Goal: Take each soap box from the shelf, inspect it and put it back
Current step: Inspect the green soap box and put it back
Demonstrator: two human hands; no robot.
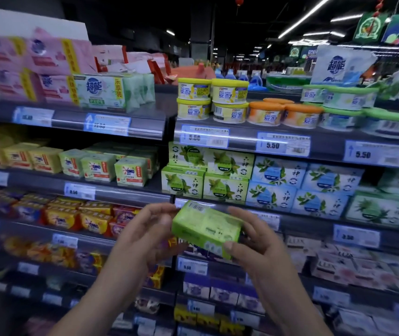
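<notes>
Soap box (207, 229) is pinched endwise between left hand (145, 235) and right hand (254, 241), long axis tilted down-right, below its shelf (217, 202).

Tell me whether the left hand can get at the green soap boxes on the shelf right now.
Probably not yet: the left hand and right hand both hold a green soap box. The stacked green boxes just above are otherwise unobstructed.

Green soap box (207, 227) tilted (barcode seemingly uppermost).

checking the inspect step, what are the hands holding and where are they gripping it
A green soap box, held off the shelf by its two short ends: left hand on the left end, right hand on the right.
</notes>
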